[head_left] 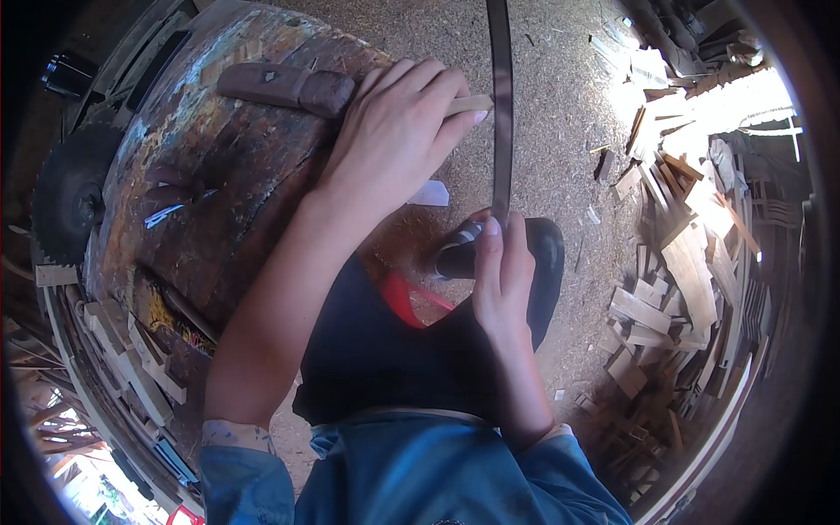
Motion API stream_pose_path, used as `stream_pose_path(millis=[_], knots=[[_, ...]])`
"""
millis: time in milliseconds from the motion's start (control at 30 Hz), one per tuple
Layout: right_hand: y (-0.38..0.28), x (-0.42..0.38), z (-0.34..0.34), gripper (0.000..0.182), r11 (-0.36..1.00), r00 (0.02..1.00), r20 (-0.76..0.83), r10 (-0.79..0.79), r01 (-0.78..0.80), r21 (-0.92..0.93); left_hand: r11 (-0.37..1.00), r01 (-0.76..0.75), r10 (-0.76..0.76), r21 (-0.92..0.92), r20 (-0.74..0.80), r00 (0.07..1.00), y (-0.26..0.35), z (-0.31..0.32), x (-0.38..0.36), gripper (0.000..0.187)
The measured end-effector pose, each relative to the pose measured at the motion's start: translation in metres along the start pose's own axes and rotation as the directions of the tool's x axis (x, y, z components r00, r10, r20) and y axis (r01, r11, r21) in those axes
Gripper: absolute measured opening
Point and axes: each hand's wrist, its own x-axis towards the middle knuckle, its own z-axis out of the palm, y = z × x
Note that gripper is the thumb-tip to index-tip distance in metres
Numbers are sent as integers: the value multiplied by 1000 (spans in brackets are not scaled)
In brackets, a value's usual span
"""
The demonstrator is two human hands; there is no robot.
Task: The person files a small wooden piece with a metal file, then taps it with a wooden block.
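My left hand point(398, 131) is closed round a small pale wood piece point(470, 105) at the bench's edge. The piece's cut end pokes out past my thumb and meets a long, flat, dark metal strip point(501, 96). My right hand point(505, 271) pinches the strip's near end between thumb and fingers, and the strip stands away from me beyond the top of the view. Just left of my left hand, a dark carved wooden block point(284, 87) lies on the worn workbench point(236, 166). A small white scrap point(430, 194) shows under my left wrist.
A toothed circular saw blade point(70, 192) stands at the bench's left side. Dark small items with a light-blue clip point(163, 215) lie on the bench. Wood offcuts point(691, 262) are heaped on the right, and sawdust covers the floor point(569, 114). Wood strips point(131, 367) are stacked lower left.
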Motion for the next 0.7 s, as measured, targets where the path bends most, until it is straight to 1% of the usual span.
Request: stream_pose_path(millis=[100, 200, 300, 400, 433, 500, 533, 567, 667, 700], knots=[[0, 0, 1, 25, 999, 1000, -4, 15, -15, -51, 996, -70, 71, 47, -30, 997, -6, 0, -1, 22], [-2, 0, 3, 24, 996, 1000, -22, 8, -11, -94, 995, -76, 80, 68, -58, 995, -5, 1, -2, 20], [-7, 1, 3, 24, 989, 996, 8, 84, -82, -120, 1000, -5, 6, 21, -42, 999, 1, 6, -3, 19], [-3, 2, 9, 25, 983, 1000, -10, -17, 15, -183, 999, 41, -40, 28, -31, 999, 0, 11, -4, 21], [-8, 2, 10, 26, 985, 997, 40, 62, -54, -167, 999, 37, -35, 37, -44, 998, -2, 15, -6, 22], [-5, 1, 15, 27, 977, 998, 19, 56, -51, -206, 998, 31, -27, 58, -70, 997, -5, 20, -8, 25], [-3, 0, 18, 27, 973, 999, 10, 52, -49, -224, 997, 39, -36, 66, -56, 998, -6, 20, -9, 26], [-2, 0, 17, 30, 981, 997, 24, 69, -63, -183, 996, 49, -46, 73, -41, 998, -7, 20, -9, 27], [-2, -7, 13, 33, 978, 993, 56, 105, -93, -185, 995, 45, -42, 94, -24, 999, -9, 20, -9, 30], [-3, -10, 10, 34, 981, 996, 47, 73, -64, -185, 994, 38, -36, 100, -23, 999, -9, 21, -9, 30]])
